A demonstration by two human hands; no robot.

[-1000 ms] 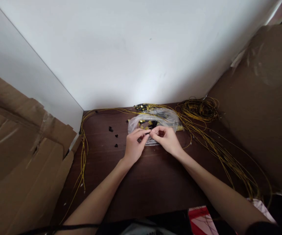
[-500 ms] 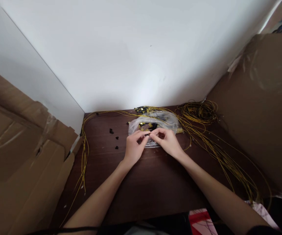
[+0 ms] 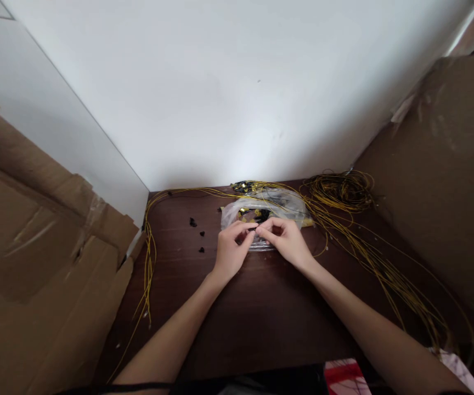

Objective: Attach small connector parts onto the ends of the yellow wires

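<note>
My left hand [image 3: 232, 249] and my right hand [image 3: 285, 241] meet fingertip to fingertip over the front of a clear plastic bag [image 3: 297, 206]. A small dark piece [image 3: 252, 229] sits pinched in my left fingers. The right thumb and index finger are pressed together at its right end; whatever they grip is too small to make out. Black and yellow parts [image 3: 261, 214] show in the bag's opening. Left of the bag, several small black pieces [image 3: 193, 222] lie on the dark brown table [image 3: 253, 318].
Yellow wires [image 3: 368, 258] run across the right side to a coil [image 3: 339, 189] at the back right. More yellow wires [image 3: 148, 274] hang along the left edge. Cardboard sheets stand left [image 3: 35, 263] and right [image 3: 446, 164], with a white wall [image 3: 220, 99] behind.
The whole view has shifted slightly, so the table and bag appear a little further right. My hands keep the same pinching pose over the bag.
</note>
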